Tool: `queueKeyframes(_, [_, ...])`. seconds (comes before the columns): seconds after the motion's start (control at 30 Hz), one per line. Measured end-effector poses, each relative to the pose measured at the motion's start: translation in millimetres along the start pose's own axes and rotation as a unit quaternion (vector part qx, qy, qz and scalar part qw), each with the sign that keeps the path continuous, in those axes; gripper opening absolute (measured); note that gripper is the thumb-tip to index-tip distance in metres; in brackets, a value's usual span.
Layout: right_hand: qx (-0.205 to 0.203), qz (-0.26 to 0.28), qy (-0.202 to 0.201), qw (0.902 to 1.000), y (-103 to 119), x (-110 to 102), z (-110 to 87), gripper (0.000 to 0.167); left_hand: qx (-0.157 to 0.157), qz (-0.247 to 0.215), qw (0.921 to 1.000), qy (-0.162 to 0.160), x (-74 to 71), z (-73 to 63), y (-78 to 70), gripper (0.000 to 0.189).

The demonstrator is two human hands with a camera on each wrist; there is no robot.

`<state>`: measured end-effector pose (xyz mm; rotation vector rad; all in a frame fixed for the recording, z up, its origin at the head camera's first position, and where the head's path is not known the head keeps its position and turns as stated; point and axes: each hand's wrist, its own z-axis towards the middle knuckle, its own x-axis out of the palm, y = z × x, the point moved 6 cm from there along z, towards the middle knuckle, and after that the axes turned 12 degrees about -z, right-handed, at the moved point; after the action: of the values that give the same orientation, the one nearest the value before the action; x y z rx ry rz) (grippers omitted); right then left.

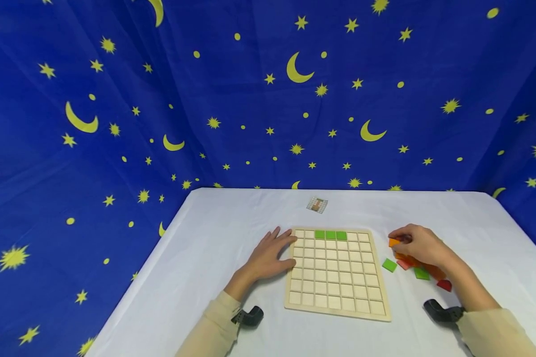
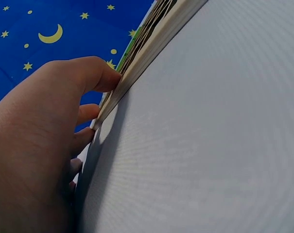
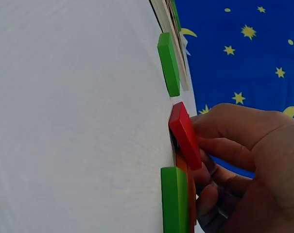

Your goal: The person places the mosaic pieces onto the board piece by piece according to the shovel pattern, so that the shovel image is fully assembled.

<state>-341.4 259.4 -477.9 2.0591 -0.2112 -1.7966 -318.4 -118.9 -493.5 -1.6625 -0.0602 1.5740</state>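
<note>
A wooden grid board (image 1: 333, 313) lies flat on the table, with a row of green tiles (image 1: 330, 235) in its top row of cells. My left hand (image 1: 269, 255) rests at the board's left edge, thumb and fingertips on the frame. To the right of the board, my right hand (image 1: 422, 244) pinches an orange tile (image 1: 394, 242) at its fingertips, over a small pile of loose tiles. A red tile (image 3: 184, 136) in the right wrist view partly hides those fingers. Nearest the board lies a loose green tile (image 1: 389, 265); another green tile (image 1: 422, 273) sits by the pile.
A small printed picture card (image 1: 317, 205) lies beyond the board. A dark red piece (image 1: 444, 285) is at the near end of the pile. White cloth covers the table (image 1: 232, 213), and a blue curtain (image 1: 250, 99) with stars and moons hangs around it.
</note>
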Motion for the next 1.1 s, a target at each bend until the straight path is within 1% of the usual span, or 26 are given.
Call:
queueKeyframes(0.23, [0.013,-0.001,0.0,0.9999,2.4,0.8,0.0,0.043,0.004,-0.002,1.0,-0.004,-0.8,0.0,-1.1,0.065])
queueKeyframes(0.43, [0.002,0.0,0.0,1.0,3.0,-0.3,1.0,0.046,0.002,0.001,1.0,-0.001,-1.8,0.5,0.1,0.065])
queueKeyframes(0.63, [-0.001,-0.009,0.004,0.9999,5.1,1.2,-1.5,0.047,0.007,-0.001,1.0,-0.003,-0.3,0.3,-0.3,0.066])
queueKeyframes(0.9, [-0.016,-0.014,-0.025,0.9995,1.4,0.9,-2.8,0.04,0.004,-0.001,1.0,-0.002,-1.9,0.6,-2.7,0.065])
queueKeyframes(1.1, [-0.036,-0.018,-0.036,0.9986,0.2,2.3,-2.1,0.038,0.005,-0.001,1.0,0.001,-2.2,0.2,-2.6,0.066])
